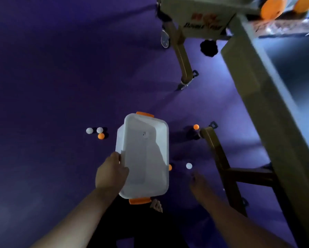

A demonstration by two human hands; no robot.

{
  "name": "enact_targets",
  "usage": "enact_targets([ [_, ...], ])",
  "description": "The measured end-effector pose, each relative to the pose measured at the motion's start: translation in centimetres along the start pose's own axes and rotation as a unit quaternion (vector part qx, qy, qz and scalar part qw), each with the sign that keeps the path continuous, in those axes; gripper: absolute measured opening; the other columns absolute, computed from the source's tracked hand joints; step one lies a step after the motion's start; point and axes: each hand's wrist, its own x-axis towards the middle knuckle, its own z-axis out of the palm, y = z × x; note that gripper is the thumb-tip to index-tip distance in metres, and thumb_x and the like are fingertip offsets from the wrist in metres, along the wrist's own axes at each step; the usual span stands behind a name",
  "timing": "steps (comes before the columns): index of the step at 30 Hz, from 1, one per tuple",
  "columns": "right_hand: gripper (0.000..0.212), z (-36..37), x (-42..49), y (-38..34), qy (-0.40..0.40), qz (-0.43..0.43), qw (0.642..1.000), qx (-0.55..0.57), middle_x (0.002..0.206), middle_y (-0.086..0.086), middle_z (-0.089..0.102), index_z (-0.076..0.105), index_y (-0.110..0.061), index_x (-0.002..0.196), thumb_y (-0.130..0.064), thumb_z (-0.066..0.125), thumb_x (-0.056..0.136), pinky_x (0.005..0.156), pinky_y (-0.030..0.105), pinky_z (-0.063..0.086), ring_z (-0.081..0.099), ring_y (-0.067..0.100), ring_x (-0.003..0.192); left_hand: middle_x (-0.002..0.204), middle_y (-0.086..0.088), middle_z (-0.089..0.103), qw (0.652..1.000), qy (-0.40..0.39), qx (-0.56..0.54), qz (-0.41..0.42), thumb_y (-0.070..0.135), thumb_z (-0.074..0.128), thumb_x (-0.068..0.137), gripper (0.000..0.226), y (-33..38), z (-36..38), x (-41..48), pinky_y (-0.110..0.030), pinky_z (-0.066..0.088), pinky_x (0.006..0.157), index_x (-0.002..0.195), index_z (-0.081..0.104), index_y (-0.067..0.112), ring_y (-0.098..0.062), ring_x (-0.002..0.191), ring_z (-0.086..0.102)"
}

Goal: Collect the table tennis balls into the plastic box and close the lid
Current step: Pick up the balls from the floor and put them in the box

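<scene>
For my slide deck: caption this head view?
Left hand holds the plastic box above the purple floor; right hand reaches toward a white ball.

We see red signs and a dark slanted word on the beige metal frame panel (pixel 203 22), too blurred to read. The translucent plastic box (pixel 144 154) carries a small dark unreadable mark.

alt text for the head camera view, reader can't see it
A left hand holds a white plastic box above a purple floor while the right hand reaches toward a white ball. Other white and orange balls lie scattered beside a table leg.
</scene>
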Motion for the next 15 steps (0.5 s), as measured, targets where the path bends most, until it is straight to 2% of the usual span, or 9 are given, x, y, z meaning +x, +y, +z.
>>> enact_targets([
  [3,0.033,4.2,5.8,2.1,0.007,0.025,0.999,0.035,0.127,0.013,0.053,0.046,-0.006,0.130,-0.009,0.042,0.098,0.076,0.022,0.035,0.050,0.019,0.100,0.084,-0.001,0.055,0.999,0.011,-0.013,0.037,0.015,0.062,0.078,0.015,-1.6,4.0,5.4,-0.028,0.030,0.051,0.086,0.049,0.012,-0.020,0.069,0.050],
  [6,0.031,7.7,11.3,4.6,0.027,0.042,0.997,0.051,0.125,0.014,0.053,0.048,-0.001,0.128,-0.006,0.043,0.098,0.075,0.021,0.037,0.048,0.020,0.099,0.085,-0.001,0.057,0.998,0.020,-0.033,0.054,0.015,0.063,0.079,0.016,-3.6,7.7,10.3,-0.026,0.029,0.050,0.090,0.052,0.010,-0.016,0.065,0.049],
  [8,0.030,9.6,15.0,6.2,0.029,0.050,0.998,0.017,0.121,0.009,0.053,0.049,-0.002,0.127,-0.008,0.041,0.098,0.086,0.024,0.037,0.052,0.024,0.107,0.090,-0.002,0.057,0.997,0.028,-0.042,0.067,0.015,0.063,0.080,0.019,-5.0,10.0,13.1,-0.029,0.033,0.053,0.095,0.054,0.009,-0.018,0.069,0.051],
  [10,0.034,11.3,18.6,8.2,0.046,0.065,0.996,-0.030,0.130,0.012,0.050,0.046,-0.004,0.131,-0.014,0.038,0.100,0.097,0.030,0.038,0.050,0.027,0.119,0.097,-0.004,0.057,0.995,0.045,-0.033,0.087,0.016,0.064,0.080,0.023,-6.2,12.3,15.2,-0.031,0.035,0.062,0.098,0.055,0.008,-0.023,0.076,0.051],
  [12,0.046,13.0,21.6,10.1,0.070,0.044,0.994,-0.067,0.144,0.013,0.037,0.036,-0.010,0.142,-0.013,0.041,0.097,0.104,0.032,0.034,0.040,0.027,0.131,0.098,-0.007,0.058,0.994,0.051,-0.028,0.091,0.016,0.066,0.079,0.025,-7.3,14.2,16.9,-0.033,0.036,0.065,0.099,0.055,0.007,-0.027,0.078,0.053],
  [15,0.062,14.4,25.2,11.6,0.098,0.018,0.989,-0.107,0.156,0.011,0.011,0.027,-0.022,0.147,-0.010,0.049,0.091,0.108,0.038,0.035,0.025,0.027,0.140,0.099,-0.008,0.063,0.995,0.028,-0.037,0.086,0.016,0.069,0.077,0.028,-8.1,16.1,19.3,-0.037,0.045,0.069,0.102,0.056,0.010,-0.028,0.083,0.059],
])
